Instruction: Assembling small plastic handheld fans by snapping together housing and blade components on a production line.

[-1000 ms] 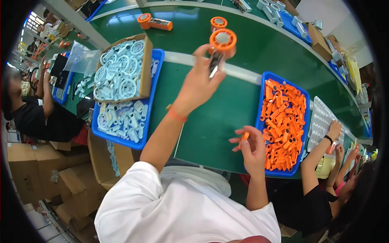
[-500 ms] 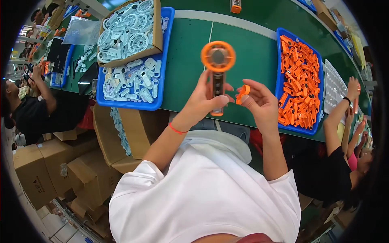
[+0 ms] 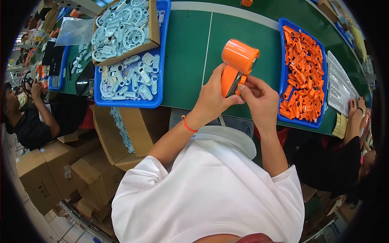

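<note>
Well, my left hand (image 3: 214,89) holds an orange gadget (image 3: 239,56) over the near green surface (image 3: 186,48). My right hand (image 3: 261,102) pinches a small orange piece (image 3: 242,81) close by it, left of the right-side blue tray (image 3: 299,123).

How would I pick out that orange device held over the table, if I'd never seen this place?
Start at the green table beyond the white shirt. Between the left blue tray of pale blue parts and the right blue tray of orange parts, find the orange device, held by its handle. Its big glossy drum sets it apart from those much smaller orange parts.
</note>
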Action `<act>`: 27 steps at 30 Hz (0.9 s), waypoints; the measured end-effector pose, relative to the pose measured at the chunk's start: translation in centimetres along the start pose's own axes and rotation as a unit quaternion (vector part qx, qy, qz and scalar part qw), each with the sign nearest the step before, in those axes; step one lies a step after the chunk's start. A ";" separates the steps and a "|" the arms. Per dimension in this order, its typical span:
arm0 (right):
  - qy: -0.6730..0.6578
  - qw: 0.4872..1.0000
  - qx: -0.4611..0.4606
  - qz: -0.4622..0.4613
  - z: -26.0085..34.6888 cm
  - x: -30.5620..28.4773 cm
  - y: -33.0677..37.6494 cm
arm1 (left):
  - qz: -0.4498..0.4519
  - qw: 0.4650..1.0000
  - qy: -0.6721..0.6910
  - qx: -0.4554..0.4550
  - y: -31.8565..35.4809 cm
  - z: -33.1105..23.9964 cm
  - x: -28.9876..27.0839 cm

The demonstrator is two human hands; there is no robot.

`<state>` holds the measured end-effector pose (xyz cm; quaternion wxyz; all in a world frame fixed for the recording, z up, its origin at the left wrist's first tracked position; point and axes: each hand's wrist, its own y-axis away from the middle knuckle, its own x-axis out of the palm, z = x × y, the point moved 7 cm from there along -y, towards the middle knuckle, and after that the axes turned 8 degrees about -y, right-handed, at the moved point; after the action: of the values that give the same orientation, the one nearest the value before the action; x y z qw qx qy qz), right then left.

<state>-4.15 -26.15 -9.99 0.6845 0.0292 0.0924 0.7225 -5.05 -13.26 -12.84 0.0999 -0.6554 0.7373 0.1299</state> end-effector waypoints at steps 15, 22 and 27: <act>-0.030 0.996 0.072 0.040 -0.7 -1.3 -1.0 | -0.080 0.983 -0.121 0.113 0.4 -1.6 0.5; -0.085 0.991 0.045 0.098 -2.2 -0.8 -1.8 | 0.047 0.997 0.066 -0.015 0.3 -0.5 0.8; -0.227 0.965 0.039 0.128 -3.2 -1.8 -1.8 | 0.068 0.994 0.066 0.054 -0.4 -1.6 2.7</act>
<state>-2.82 -28.14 -13.31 0.5877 0.2306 -0.0417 0.7744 -4.92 -16.32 -12.21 0.0774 -0.6048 0.7908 0.0529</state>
